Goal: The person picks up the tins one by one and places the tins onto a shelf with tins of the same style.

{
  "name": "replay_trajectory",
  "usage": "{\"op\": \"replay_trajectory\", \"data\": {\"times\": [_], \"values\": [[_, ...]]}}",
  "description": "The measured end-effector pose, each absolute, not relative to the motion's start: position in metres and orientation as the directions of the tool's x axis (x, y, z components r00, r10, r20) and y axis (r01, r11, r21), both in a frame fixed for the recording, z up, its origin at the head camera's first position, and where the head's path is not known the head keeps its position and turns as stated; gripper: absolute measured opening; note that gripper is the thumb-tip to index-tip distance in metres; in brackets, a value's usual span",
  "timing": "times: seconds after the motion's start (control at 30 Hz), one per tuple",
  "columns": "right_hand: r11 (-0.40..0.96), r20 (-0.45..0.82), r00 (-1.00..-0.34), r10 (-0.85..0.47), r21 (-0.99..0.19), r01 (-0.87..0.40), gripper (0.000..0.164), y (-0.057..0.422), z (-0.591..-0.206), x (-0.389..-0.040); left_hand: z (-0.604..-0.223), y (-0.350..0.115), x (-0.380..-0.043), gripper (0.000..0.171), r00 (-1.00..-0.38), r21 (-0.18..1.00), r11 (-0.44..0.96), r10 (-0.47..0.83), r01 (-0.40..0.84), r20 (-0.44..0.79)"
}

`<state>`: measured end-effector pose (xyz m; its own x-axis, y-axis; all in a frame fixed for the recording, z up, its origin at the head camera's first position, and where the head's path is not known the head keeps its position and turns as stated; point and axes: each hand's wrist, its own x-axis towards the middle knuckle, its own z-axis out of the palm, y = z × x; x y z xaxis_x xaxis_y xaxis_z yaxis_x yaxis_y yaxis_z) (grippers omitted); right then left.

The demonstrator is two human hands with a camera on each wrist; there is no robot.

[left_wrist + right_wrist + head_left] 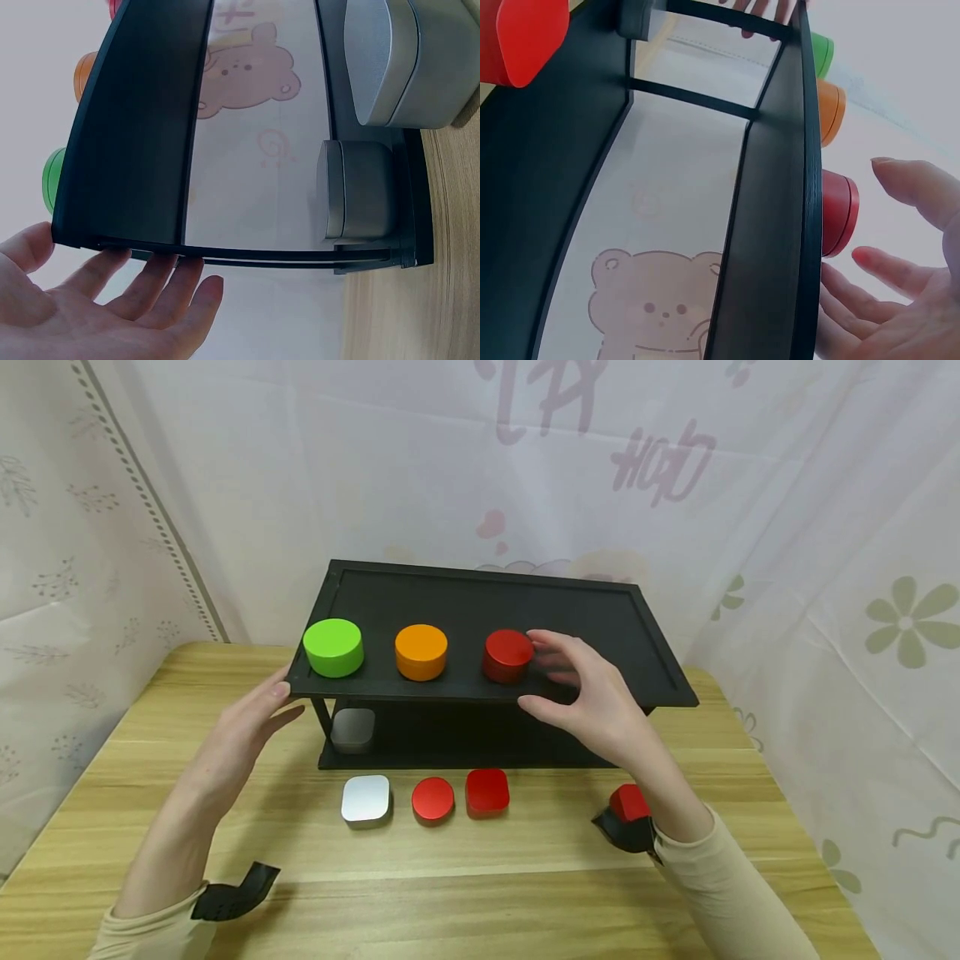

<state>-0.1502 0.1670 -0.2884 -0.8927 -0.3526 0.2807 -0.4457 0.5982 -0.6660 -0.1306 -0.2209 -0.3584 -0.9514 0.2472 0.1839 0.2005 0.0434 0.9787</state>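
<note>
A black two-tier shelf (pixel 585 618) stands on the wooden table. On its top board sit a green round tin (pixel 333 648), an orange round tin (pixel 421 652) and a dark red round tin (pixel 507 657), in a row along the front. My left hand (pixel 232 743) holds the shelf's left front corner, thumb at the top edge and fingers against the side in the left wrist view. Beside the red tin, my right hand (pixel 592 693) is spread, thumb and fingers apart; in the right wrist view a gap shows between the tin (pixel 838 214) and the thumb.
On the lower tier, at the left end, sits a grey square tin (pixel 352 731). Before the shelf lie a silver square tin (pixel 366 800), a red round tin (pixel 432 800) and a red square tin (pixel 487 792). Another red piece (pixel 630 802) is partly hidden by the right wrist strap.
</note>
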Motion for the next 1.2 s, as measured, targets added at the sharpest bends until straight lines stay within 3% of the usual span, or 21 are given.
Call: {"op": "replay_trajectory", "data": {"times": [0.47, 1.2], "values": [[0.601, 0.389, -0.871, -0.301, -0.631, -0.490, 0.066, 0.173, -0.295, -0.131, -0.358, -0.220, -0.130, 0.045, -0.950, 0.979, 0.043, 0.254, 0.201, 0.184], [0.546, 0.401, -0.863, -0.306, -0.669, -0.504, 0.049, 0.171, -0.301, -0.115, -0.359, -0.220, -0.132, 0.045, -0.950, 0.979, -0.002, 0.242, 0.205, 0.199]]}}
